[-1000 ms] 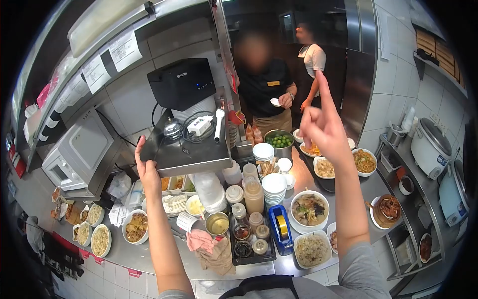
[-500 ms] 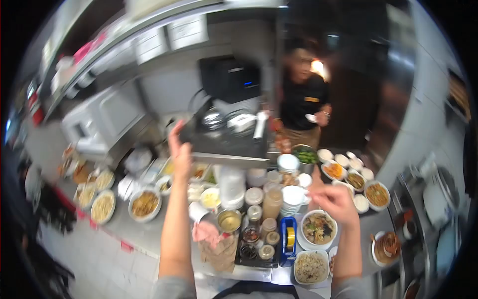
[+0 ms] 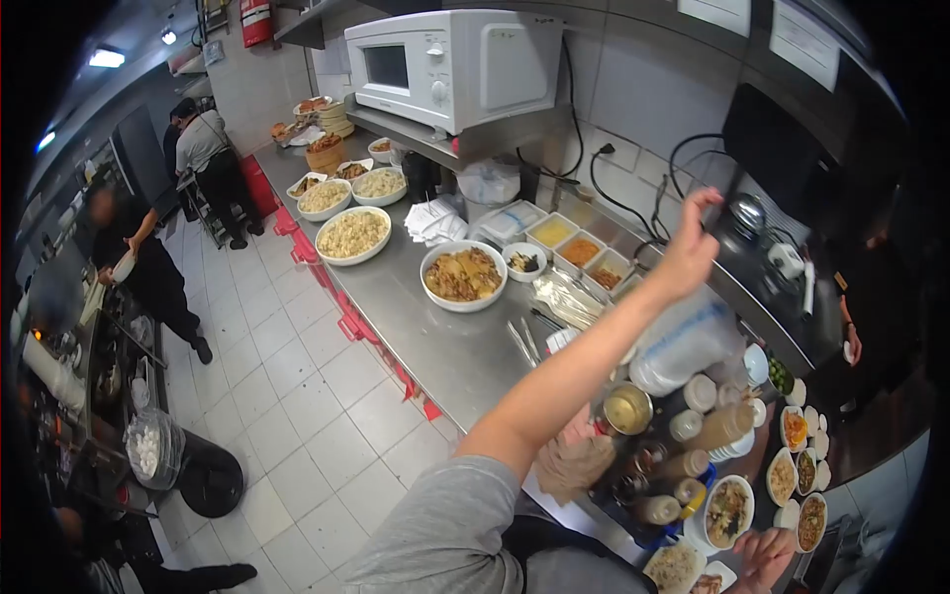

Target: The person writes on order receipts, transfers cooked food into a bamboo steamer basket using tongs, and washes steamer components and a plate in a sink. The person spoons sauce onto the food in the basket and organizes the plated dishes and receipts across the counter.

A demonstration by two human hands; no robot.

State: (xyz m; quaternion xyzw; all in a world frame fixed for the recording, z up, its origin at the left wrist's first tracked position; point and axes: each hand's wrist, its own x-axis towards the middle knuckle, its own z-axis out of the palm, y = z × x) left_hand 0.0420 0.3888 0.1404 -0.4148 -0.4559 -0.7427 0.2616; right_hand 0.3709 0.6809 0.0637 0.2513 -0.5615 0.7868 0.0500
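Observation:
My left hand is raised before the metal shelf at the right, index finger up and bent, with nothing visible in it. It is nearest to the shelf's edge and the silver bell. My right hand is low at the right, fingers loosely curled and partly apart, holding nothing visible. Beside it are a soup bowl and a dish of rice. Below my left forearm stand a metal pot and sauce bottles. A bowl of brown food sits on the counter.
A white microwave stands on a shelf above food bowls. Tongs lie on the counter. A person in black and others are across the tiled floor, near a black bin. Another person's hand shows at the right.
The view has swung left, bringing the microwave, floor and more people into sight. My right hand has gone from raised and pointing to low beside the soup bowl. My left hand stays raised near the shelf.

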